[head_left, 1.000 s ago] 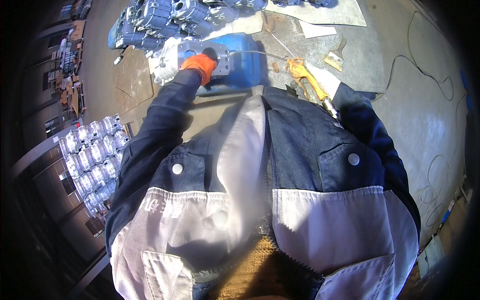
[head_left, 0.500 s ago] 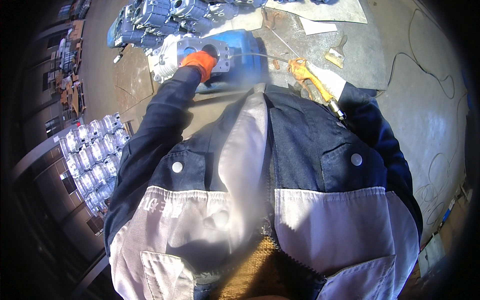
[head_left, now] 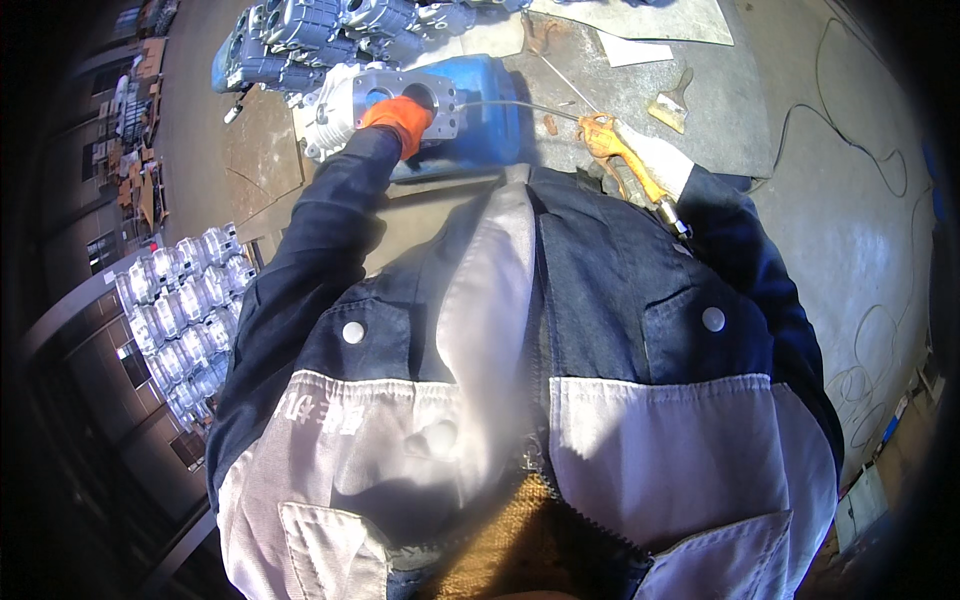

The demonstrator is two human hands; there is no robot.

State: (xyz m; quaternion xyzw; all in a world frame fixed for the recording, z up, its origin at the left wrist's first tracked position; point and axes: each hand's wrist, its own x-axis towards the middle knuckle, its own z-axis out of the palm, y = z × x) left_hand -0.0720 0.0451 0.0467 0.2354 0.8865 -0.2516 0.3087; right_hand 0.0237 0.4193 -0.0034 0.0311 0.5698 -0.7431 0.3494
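Note:
My left hand (head_left: 403, 122), in an orange glove, is closed on a silver metal casting (head_left: 362, 98) with large round bores; its fingertips reach into one bore and are hidden there. The casting lies on its side, partly over a blue plastic container (head_left: 490, 110). My right hand (head_left: 652, 158), in a glove that looks white on the back, is wrapped round a yellow-orange air blow gun (head_left: 630, 160). From the gun a long thin nozzle (head_left: 530, 106) points left, its tip close to the casting's flat, holed face. A metal hose fitting (head_left: 668, 212) sits at the gun's lower end.
Several grey castings (head_left: 310, 30) crowd the back left of the table. A paintbrush (head_left: 672, 102), a thin rod (head_left: 568, 80) and a white sheet (head_left: 636, 50) lie at the right. Shiny parts (head_left: 185, 310) are stacked at left; a hose (head_left: 850, 150) trails on the floor at right.
Almost nothing differs. The nozzle and casting have shifted very slightly; both hands keep their hold.

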